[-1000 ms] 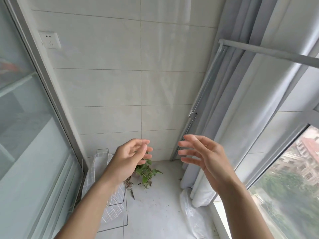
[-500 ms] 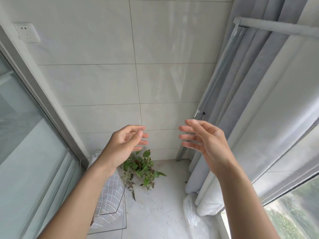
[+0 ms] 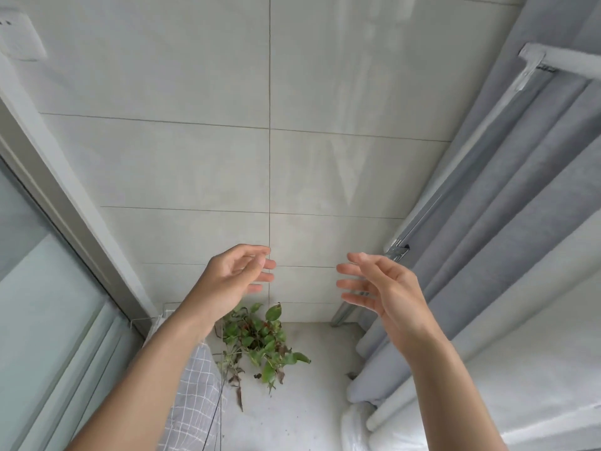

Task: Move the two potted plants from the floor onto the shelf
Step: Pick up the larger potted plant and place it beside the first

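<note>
A green leafy plant (image 3: 260, 343) sits on the grey floor against the tiled wall, its pot hidden under the leaves. Only this one plant shows. My left hand (image 3: 232, 281) hovers in the air above and left of it, fingers apart and curled, holding nothing. My right hand (image 3: 383, 288) hangs to the right at the same height, fingers spread, palm facing left, also empty. Both hands are well above the plant. A wire rack (image 3: 208, 415) with a checked cloth stands at the lower left, partly behind my left forearm.
Grey curtains (image 3: 487, 255) hang along the right, bunched on the floor beside white plastic (image 3: 354, 428). A glass sliding door (image 3: 42, 304) with a metal frame runs along the left. A wall socket (image 3: 19, 37) is at the top left.
The view has tilted downward and nearer the wall, so the plant shows more fully below my hands. Both hands stay raised, open and empty, at about the same spacing.
</note>
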### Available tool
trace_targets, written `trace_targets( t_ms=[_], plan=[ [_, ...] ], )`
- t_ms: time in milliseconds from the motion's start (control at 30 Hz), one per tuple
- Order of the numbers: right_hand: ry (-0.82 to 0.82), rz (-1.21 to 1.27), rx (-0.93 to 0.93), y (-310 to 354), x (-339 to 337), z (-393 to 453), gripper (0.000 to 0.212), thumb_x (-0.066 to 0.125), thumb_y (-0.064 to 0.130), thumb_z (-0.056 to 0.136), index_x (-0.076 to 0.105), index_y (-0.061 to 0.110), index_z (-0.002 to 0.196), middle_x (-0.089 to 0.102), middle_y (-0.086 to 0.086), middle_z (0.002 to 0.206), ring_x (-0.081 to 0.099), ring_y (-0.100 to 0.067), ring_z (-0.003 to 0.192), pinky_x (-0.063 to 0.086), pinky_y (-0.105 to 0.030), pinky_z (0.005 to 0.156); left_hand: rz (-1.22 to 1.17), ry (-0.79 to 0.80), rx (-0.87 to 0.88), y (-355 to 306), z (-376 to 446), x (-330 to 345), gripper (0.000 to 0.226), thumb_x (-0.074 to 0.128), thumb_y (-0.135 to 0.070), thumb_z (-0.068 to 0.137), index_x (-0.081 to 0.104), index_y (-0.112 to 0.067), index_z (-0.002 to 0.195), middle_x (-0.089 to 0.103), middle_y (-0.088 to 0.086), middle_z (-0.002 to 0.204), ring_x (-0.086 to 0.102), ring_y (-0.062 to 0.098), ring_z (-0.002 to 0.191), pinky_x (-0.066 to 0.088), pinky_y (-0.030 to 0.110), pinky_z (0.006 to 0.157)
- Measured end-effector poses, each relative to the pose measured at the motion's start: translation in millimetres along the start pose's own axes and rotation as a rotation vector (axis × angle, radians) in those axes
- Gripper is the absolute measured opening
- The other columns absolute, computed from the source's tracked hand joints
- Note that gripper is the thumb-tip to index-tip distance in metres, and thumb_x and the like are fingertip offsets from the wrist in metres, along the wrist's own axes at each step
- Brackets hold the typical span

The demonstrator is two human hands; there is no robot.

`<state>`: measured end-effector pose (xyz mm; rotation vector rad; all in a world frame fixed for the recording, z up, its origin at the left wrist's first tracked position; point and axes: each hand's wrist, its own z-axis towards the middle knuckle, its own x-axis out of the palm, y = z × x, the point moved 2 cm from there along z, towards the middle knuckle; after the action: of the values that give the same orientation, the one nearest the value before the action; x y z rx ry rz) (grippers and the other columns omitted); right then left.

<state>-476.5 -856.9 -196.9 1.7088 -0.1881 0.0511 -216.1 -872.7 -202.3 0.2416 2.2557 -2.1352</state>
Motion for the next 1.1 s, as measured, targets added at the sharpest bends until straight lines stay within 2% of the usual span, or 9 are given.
trace_targets(
  t_ms=[467,600,767,900,1033,1100],
  plan=[
    [0.006,-0.090,0.111,-28.7,15.2,120.8,0.025,0.065,0.028,0.097,0.072,0.010,0.111,0.079,-0.009,0.105,0.076,-0.028,0.092,0.059,-0.036,0.076,-0.042,-0.008,-0.165,54.4,111.8,-16.6,0.025,0.055,-0.030,0.100,0.065,-0.020,0.121,0.075,0.000,0.111,0.075,0.012,0.098,0.059,0.033,0.090],
    [0.053,-0.098,0.175,-53.8,4.2,168.4,0.019,0.061,0.023,0.099,0.073,0.011,0.110,0.079,-0.009,0.105,0.076,-0.027,0.090,0.059,-0.032,0.072,-0.028,-0.057,-0.259,81.4,136.3,-10.1,0.029,0.055,-0.031,0.100,0.064,-0.017,0.123,0.075,0.000,0.112,0.075,0.012,0.098,0.059,0.033,0.091],
    [0.142,-0.102,0.300,-88.4,-7.1,232.6,0.019,0.061,0.023,0.099,0.073,0.012,0.109,0.079,-0.008,0.104,0.076,-0.026,0.087,0.058,-0.043,0.081,0.006,-0.142,-0.403,116.2,152.4,-6.9,0.031,0.057,-0.039,0.097,0.064,-0.024,0.123,0.076,-0.007,0.112,0.074,0.009,0.100,0.058,0.029,0.088],
    [0.180,-0.115,0.378,-117.7,-14.6,278.6,0.019,0.062,0.024,0.098,0.072,0.013,0.109,0.080,-0.006,0.102,0.077,-0.025,0.087,0.058,-0.038,0.077,0.049,-0.185,-0.496,142.3,158.9,-0.9,0.041,0.058,-0.046,0.088,0.063,-0.023,0.122,0.076,-0.005,0.110,0.074,0.009,0.098,0.058,0.030,0.087],
    [0.249,-0.161,0.430,-151.8,-18.9,306.3,0.022,0.062,0.027,0.098,0.071,0.013,0.111,0.080,-0.003,0.101,0.077,-0.021,0.087,0.060,-0.034,0.074,0.078,-0.247,-0.570,173.9,169.4,9.6,0.018,0.053,-0.029,0.098,0.065,-0.025,0.112,0.077,0.000,0.104,0.074,0.011,0.095,0.061,0.024,0.077],
    [0.258,-0.190,0.443,-163.3,-20.1,312.4,0.022,0.062,0.029,0.098,0.071,0.013,0.111,0.080,-0.001,0.100,0.077,-0.022,0.089,0.061,-0.035,0.076,0.091,-0.250,-0.613,187.5,172.9,16.8,0.018,0.050,-0.026,0.101,0.064,-0.025,0.112,0.076,0.002,0.106,0.074,0.012,0.096,0.060,0.027,0.081]
  ],
)
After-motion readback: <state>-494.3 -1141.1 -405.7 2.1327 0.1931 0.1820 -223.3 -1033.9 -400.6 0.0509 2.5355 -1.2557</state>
